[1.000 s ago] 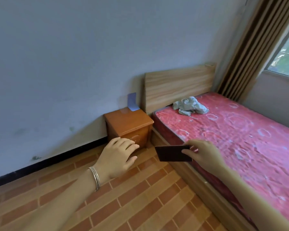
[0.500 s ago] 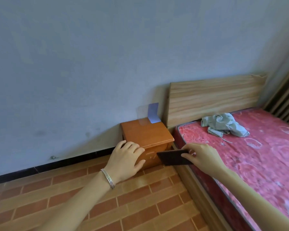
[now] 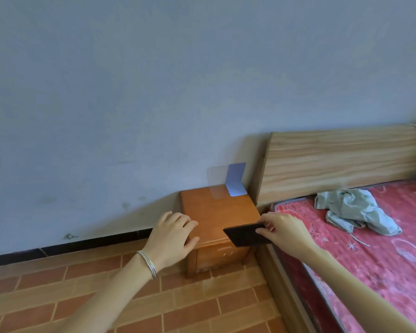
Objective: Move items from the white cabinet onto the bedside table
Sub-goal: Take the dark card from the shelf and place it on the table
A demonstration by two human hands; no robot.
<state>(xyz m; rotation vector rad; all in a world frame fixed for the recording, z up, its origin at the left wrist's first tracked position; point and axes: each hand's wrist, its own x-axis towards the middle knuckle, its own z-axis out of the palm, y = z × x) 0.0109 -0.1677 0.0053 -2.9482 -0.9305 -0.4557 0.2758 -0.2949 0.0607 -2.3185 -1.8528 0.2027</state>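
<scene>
Right hand (image 3: 286, 230) pinches one flat, dark, rectangular card (image 3: 245, 235) over the front right corner of the boxy orange wooden bedside surface (image 3: 216, 212).
Left hand (image 3: 173, 236) holds nothing, fingers loosely spread at the front left corner; contact unclear. Thin silver bangles (image 3: 148, 263) on that wrist. Two L-shaped stands at the back: one blue stand (image 3: 235, 180), one clear stand (image 3: 216, 183). One crumpled pale cloth (image 3: 353, 212) on the red patterned mattress (image 3: 382, 272); wood-grain headboard (image 3: 341, 162), brick-pattern floor (image 3: 202, 304).
</scene>
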